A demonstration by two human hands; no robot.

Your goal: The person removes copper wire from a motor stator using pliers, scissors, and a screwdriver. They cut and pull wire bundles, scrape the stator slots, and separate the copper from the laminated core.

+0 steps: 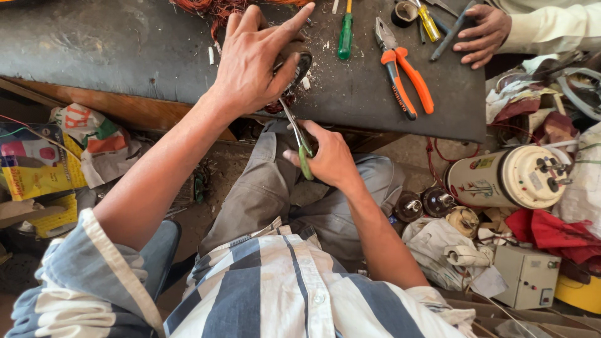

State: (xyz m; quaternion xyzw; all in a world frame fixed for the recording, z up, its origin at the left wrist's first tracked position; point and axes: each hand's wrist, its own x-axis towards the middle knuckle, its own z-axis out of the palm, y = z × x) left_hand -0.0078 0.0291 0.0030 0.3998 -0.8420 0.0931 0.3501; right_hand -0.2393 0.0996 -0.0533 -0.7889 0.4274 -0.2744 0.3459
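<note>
We sit in a cramped repair workshop: just beyond our hands, orange-handled pliers [404, 75] and a green screwdriver [345, 36] lie on a scarred dark workbench [113, 50], copper wire [213, 7] is heaped farther off, and a cylindrical appliance [510, 177] rests among scrap to the right.

Bench top [125, 50]: matt dark sheet, scuffed, dusty w/ white chips. Pliers [400, 72]: dull steel jaws, glossy orange plastic grips. Screwdriver [345, 36]: shiny green plastic handle. Scissors [299, 141]: bare metal blades, green plastic grip. Shirt [282, 294]: soft striped cloth. Trousers [263, 188]: grey woven cloth.
</note>
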